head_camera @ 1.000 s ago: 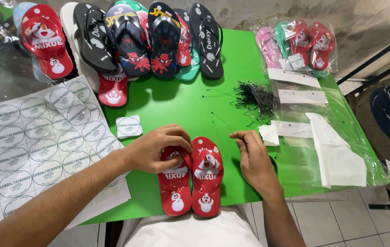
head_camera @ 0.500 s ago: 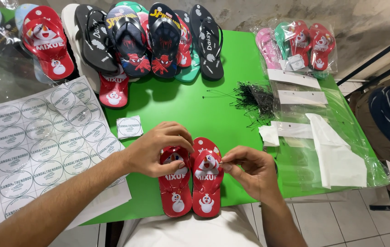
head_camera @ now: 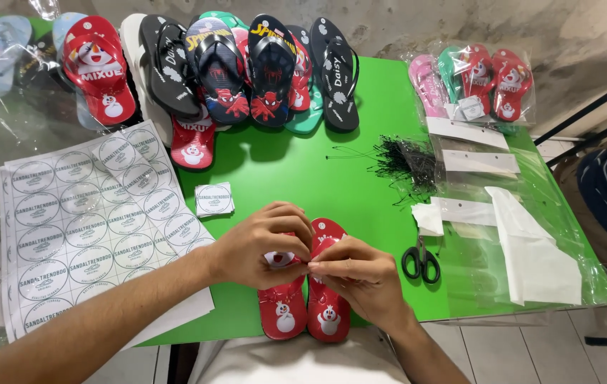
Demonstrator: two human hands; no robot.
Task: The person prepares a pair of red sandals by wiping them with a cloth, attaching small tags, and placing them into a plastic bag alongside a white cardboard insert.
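A pair of small red flip-flops (head_camera: 305, 313) with snowman prints is laid side by side at the near edge of the green table (head_camera: 303, 178), heels toward the person. The left hand (head_camera: 261, 245) is curled over the top of the left flip-flop, fingers bent and pressed down on its strap area. The right hand (head_camera: 360, 274) is set over the right flip-flop, its thumb and forefinger pinched narrowly together at the strap; whether something tiny is gripped between them cannot be told. The two hands are touching at the fingertips, right above the gap between the two soles.

Just beside the right hand, black-handled scissors (head_camera: 421, 262) are lying on the table. Farther back, a loose heap of thin black ties (head_camera: 407, 158) is spread out. To the left, a sheet of round stickers (head_camera: 83, 227) is laid flat, with a small cut stack of stickers (head_camera: 214, 199) near the left hand. Along the far edge, a row of flip-flops (head_camera: 246, 71) in black, red and teal is lined up, and bagged pairs (head_camera: 481, 82) are seen at the far right, above clear plastic bags (head_camera: 531, 249).
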